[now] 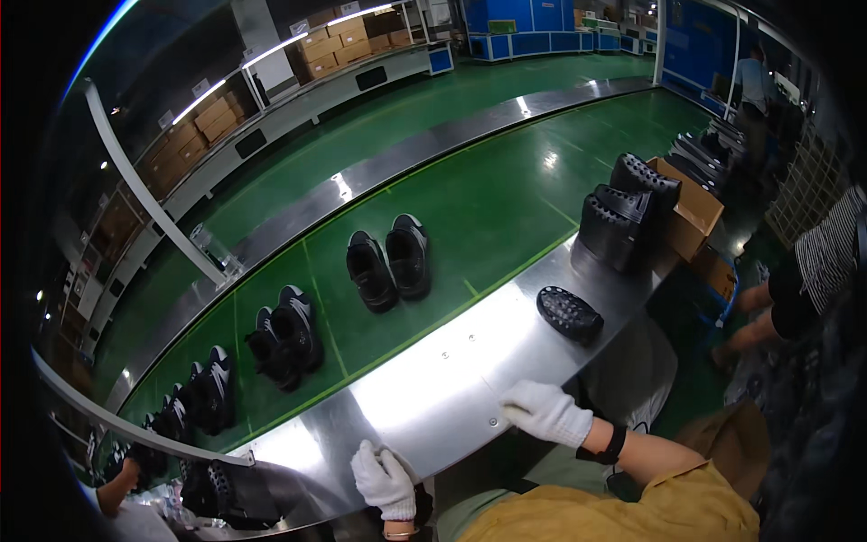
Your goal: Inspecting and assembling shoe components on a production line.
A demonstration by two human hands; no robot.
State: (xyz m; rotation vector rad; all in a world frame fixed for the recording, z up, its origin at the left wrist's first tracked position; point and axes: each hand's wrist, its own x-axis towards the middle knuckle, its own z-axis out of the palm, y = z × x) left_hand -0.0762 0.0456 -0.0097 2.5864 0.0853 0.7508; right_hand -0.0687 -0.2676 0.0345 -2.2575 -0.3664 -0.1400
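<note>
Both my hands wear white knit gloves. My left hand (382,479) is at the near edge of the metal ledge (424,388), its fingers partly extended, with nothing seen in it. Farther right, my right hand (546,414) hovers at or rests on the same edge; its fingers point left, loosely bent, and no object shows in them. Nearest to it lies a black oval piece with pale dots (570,315), flat on the ledge. Beyond that stand stacks of similar black dotted pieces (614,226). Pairs of black-and-grey shoes, such as the middle pair (370,271), sit on the green conveyor belt (488,217).
An open cardboard box (691,212) stands behind the stacks. At right, another person in a striped top (826,253) is close by. A white curved rail (135,434) crosses the lower left, near another person's hand (117,488). Boxes (334,45) line a far shelf.
</note>
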